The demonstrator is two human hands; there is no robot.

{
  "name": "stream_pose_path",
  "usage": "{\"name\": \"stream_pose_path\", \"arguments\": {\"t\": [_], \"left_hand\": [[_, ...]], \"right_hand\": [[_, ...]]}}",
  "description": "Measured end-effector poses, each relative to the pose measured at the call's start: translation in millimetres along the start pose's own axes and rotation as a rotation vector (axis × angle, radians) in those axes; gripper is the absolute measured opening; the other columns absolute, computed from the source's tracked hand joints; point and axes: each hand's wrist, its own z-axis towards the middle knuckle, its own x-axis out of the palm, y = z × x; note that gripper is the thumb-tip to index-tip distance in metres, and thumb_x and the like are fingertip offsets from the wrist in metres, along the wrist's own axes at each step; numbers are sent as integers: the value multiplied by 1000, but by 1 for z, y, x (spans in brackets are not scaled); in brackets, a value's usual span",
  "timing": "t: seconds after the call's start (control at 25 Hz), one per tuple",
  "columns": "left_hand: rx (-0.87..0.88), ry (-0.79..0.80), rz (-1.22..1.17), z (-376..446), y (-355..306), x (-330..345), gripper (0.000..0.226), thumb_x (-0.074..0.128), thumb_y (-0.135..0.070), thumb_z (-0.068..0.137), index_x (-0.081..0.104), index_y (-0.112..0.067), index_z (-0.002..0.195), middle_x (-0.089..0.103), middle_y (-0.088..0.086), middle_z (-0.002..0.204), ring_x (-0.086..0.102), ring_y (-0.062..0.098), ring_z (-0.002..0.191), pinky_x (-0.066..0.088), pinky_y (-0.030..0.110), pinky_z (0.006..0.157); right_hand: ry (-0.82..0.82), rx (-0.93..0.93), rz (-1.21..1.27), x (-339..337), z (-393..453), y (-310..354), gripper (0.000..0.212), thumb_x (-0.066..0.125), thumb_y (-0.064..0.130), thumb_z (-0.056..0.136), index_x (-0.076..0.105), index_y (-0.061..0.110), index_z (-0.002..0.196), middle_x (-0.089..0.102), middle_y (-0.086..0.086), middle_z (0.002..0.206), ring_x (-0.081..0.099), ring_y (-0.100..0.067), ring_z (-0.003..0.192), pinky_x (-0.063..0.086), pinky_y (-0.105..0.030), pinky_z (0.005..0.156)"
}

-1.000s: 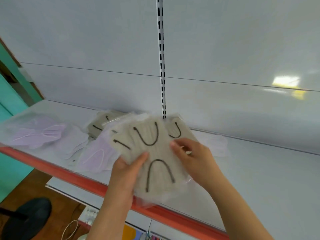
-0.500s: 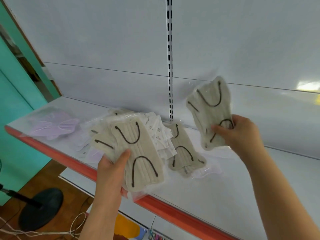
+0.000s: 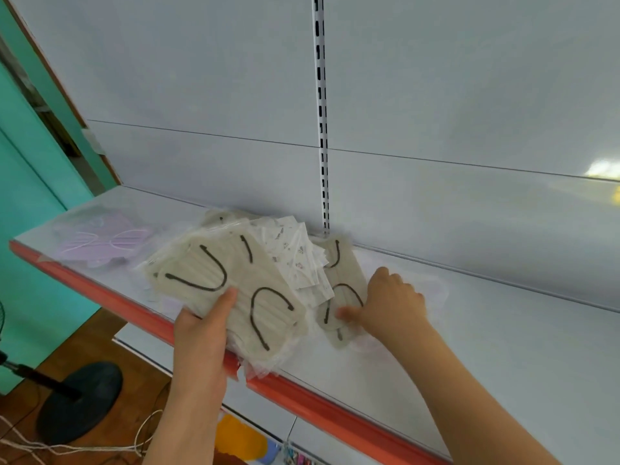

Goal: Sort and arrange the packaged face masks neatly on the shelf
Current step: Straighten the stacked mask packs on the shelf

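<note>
Beige masks (image 3: 339, 290) begun at right, pressed by right hand (image 3: 389, 305); mixed stack (image 3: 231, 286) gripped in left hand (image 3: 201, 333), unsorted.

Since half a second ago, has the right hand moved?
Yes. The right hand has dropped from beside the slotted upright down onto the beige mask pack lying on the shelf.
</note>
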Motion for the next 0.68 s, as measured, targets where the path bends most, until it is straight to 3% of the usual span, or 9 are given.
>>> {"name": "stream_pose_path", "arguments": {"t": [0.08, 0.16, 0.2, 0.28, 0.4, 0.48, 0.56, 0.6, 0.68], "left_hand": [[10, 2, 2, -1, -1, 0, 24, 74, -19, 89, 66, -29, 109, 73, -8, 107, 69, 11, 98, 54, 30, 79], [15, -3, 12, -3, -2, 0, 24, 74, -19, 89, 66, -28, 109, 74, -8, 107, 69, 10, 97, 54, 30, 78], [20, -12, 18, -2, -3, -1, 23, 73, -18, 89, 66, -29, 108, 73, -8, 106, 69, 9, 96, 54, 30, 77], [22, -22, 11, -1, -6, -3, 23, 72, -16, 89, 65, -31, 106, 73, -9, 104, 69, 9, 96, 54, 30, 78], [-41, 55, -27, -2, -6, 4, 22, 69, -20, 91, 66, -28, 112, 77, -6, 104, 71, 13, 99, 56, 37, 85], [-136, 250, -82, -8, -8, 15, 34, 59, -39, 94, 64, -26, 125, 76, -3, 115, 71, 16, 109, 52, 43, 95], [-162, 396, -58, -14, -5, 24, 46, 51, -49, 93, 60, -26, 132, 74, -2, 121, 69, 17, 115, 51, 41, 97], [-136, 392, -20, -15, -3, 26, 43, 56, -43, 92, 61, -24, 131, 75, 0, 119, 70, 18, 113, 53, 39, 92], [-86, 238, 48, -10, 1, 24, 40, 69, -24, 88, 63, -19, 127, 78, 2, 110, 74, 22, 103, 57, 37, 78]], "right_hand": [[55, -41, 152, 4, 6, -2, 41, 73, 44, 81, 48, 15, 91, 52, 0, 89, 61, -28, 98, 42, -31, 71], [-33, -88, 252, -5, 13, -13, 28, 69, 33, 83, 50, 15, 74, 52, 1, 73, 59, -29, 82, 40, -29, 59], [-120, -68, 359, -15, 17, -22, 25, 69, 31, 85, 54, 15, 73, 55, -1, 72, 61, -30, 77, 44, -30, 58], [-232, -3, 783, -41, 14, -35, 14, 69, 23, 89, 64, 11, 91, 66, -6, 83, 69, -28, 70, 57, -34, 59], [-166, -108, 1319, -72, -13, -28, 3, 66, 16, 93, 66, 13, 92, 72, -4, 77, 70, -15, 59, 55, -23, 51], [21, -227, 1291, -64, -32, -5, 7, 68, 16, 91, 68, 11, 86, 70, -5, 68, 68, -16, 57, 54, -26, 50], [106, -303, 974, -38, -45, 18, 21, 71, 24, 89, 67, 5, 82, 70, -12, 69, 69, -21, 56, 59, -37, 55], [113, -318, 834, -25, -46, 24, 31, 70, 33, 90, 65, 4, 82, 70, -13, 73, 70, -20, 57, 60, -40, 60], [101, -301, 637, -12, -38, 16, 44, 55, 56, 92, 67, 13, 88, 68, -5, 83, 70, -16, 72, 58, -40, 73]]}}
